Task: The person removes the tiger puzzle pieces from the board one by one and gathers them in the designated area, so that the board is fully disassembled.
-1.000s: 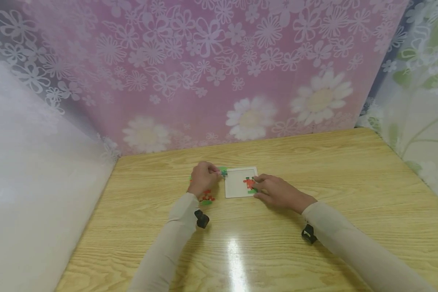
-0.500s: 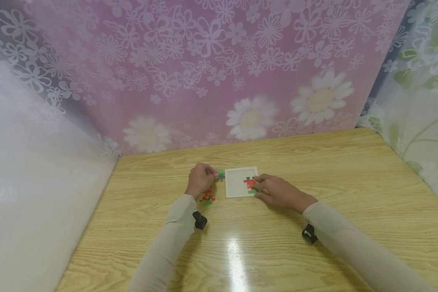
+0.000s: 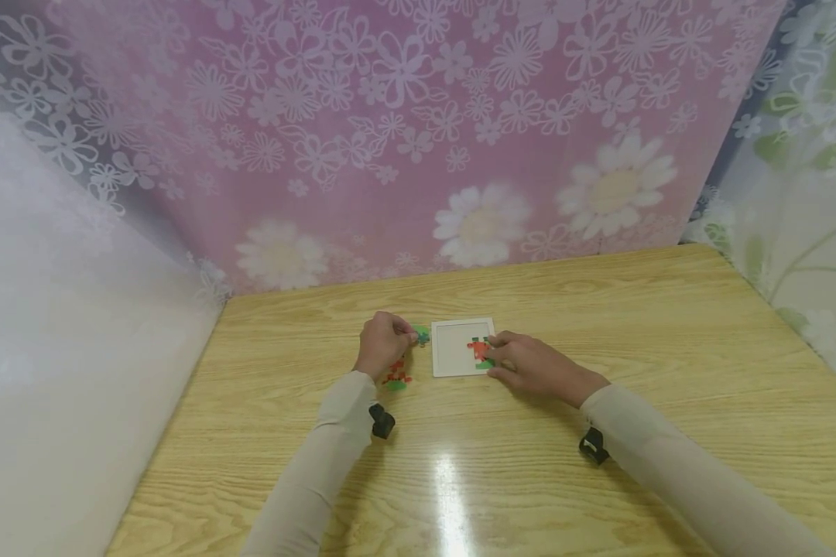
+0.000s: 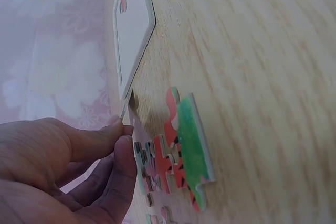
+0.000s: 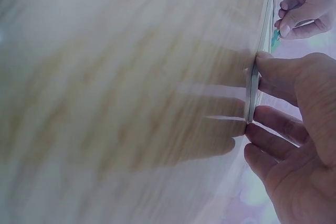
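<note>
My left hand pinches a green puzzle piece between thumb and fingers, just left of the white puzzle tray. From the left wrist, the pinched piece shows as a thin edge, seen nearly side-on. Joined red and green puzzle pieces lie in the tray's lower right part. My right hand grips the tray at its right side, thumb near the front corner and a finger over the red pieces. In the right wrist view, fingertips meet the tray's edge.
Several loose red and green puzzle pieces lie on the wooden table, below the left hand and left of the tray. A pink flowered cloth hangs behind the table, with pale cloths at both sides.
My left hand has drawn back slightly left from the tray's upper left corner, with the green piece still pinched. My right hand stays at the tray's right edge.
</note>
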